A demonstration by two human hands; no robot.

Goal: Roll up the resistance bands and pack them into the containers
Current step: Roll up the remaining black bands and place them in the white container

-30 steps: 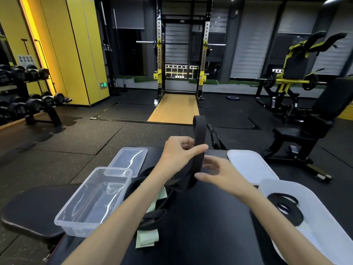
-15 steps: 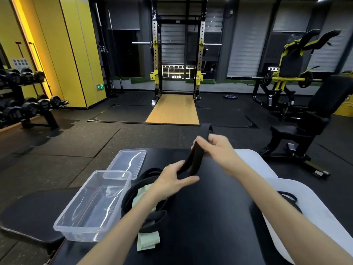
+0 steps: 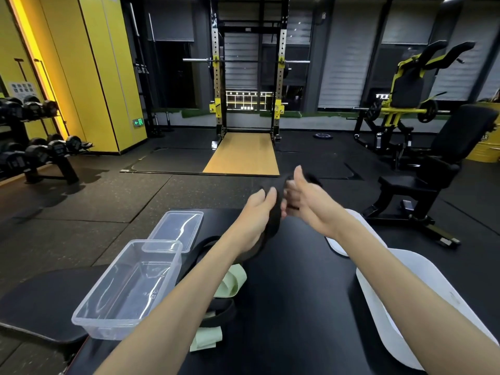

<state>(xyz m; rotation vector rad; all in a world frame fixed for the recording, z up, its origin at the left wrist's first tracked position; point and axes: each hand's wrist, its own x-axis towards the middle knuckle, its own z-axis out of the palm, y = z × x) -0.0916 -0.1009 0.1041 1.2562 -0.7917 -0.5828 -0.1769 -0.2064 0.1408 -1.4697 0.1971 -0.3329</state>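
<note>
Above the bench (image 3: 292, 307), my left hand (image 3: 255, 212) and right hand (image 3: 308, 203) pinch a black band (image 3: 272, 226), seemingly barely rolled; clear container (image 3: 89, 319) empty.

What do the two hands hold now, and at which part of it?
Both hold one black resistance band. The right hand grips its upper end; the left hand pinches the strip just below, the rest trailing down.

Green illuminated exit sign (image 3: 138, 122) low on the yellow wall (image 3: 108, 77), left-pointing arrow with running-figure pictogram, no legible words, pale poster (image 3: 22, 87) at far left, print too small to read, yellow drum (image 3: 484, 151) at right edge, dark lettering illegible.
</note>
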